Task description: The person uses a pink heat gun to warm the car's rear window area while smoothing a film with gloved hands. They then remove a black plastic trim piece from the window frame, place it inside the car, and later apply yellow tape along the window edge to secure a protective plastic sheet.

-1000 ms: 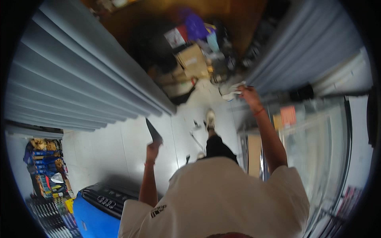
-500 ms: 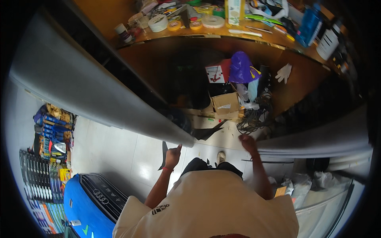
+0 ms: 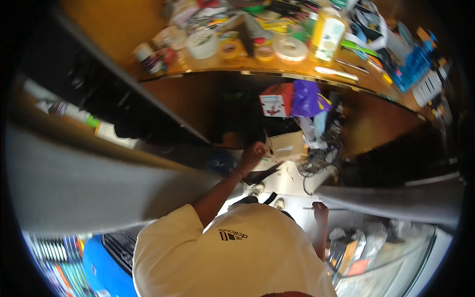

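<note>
My left hand (image 3: 253, 154) reaches forward on a bent arm, its fingers curled closed with nothing showing in them. In the view it appears beside an open cardboard box (image 3: 287, 146) and above a black sheet piece (image 3: 263, 174) on the floor; I see no contact with either. Lower and to the right hangs my right hand (image 3: 320, 210), its fingers also curled, slightly blurred. Nothing shows in it. The closest thing to it is the edge of a grey panel (image 3: 376, 198).
A cluttered wooden desk (image 3: 227, 68) spans the front, with tape rolls (image 3: 290, 48) and a yellow bottle (image 3: 327, 37). Under it are a purple bag (image 3: 308, 99) and tangled cables (image 3: 316, 166). A long grey panel (image 3: 89, 183) flanks me on the left, and a glass case (image 3: 391, 267) stands at right.
The view has shifted forward, so the desk looks closer. My left hand has swung forward and up toward the cardboard box, while my right hand has dropped back toward my side.
</note>
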